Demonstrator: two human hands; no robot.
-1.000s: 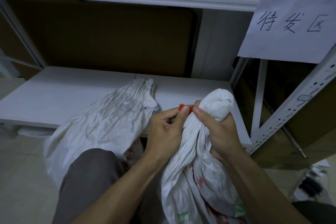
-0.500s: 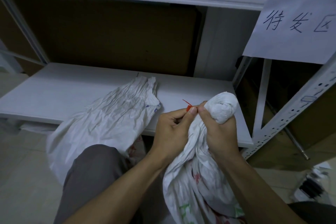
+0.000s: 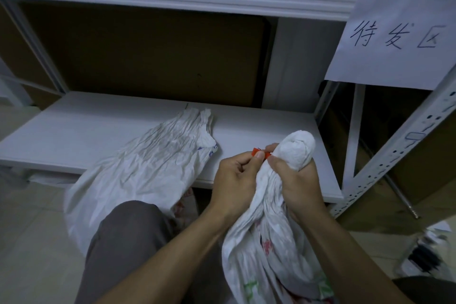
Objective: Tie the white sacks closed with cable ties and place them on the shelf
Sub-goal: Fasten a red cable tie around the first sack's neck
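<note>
Shelf (image 3: 98,131) edge behind sack (image 3: 297,149) and cable tie (image 3: 260,153)

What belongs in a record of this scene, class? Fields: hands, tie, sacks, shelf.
left hand: pinches the red cable tie
right hand: grips the gathered neck of the held sack
red cable tie: at the sack's neck, between both hands
second sack: no tie visible, draped over the front edge of the shelf
shelf: white, second sack's top lies on it
</note>
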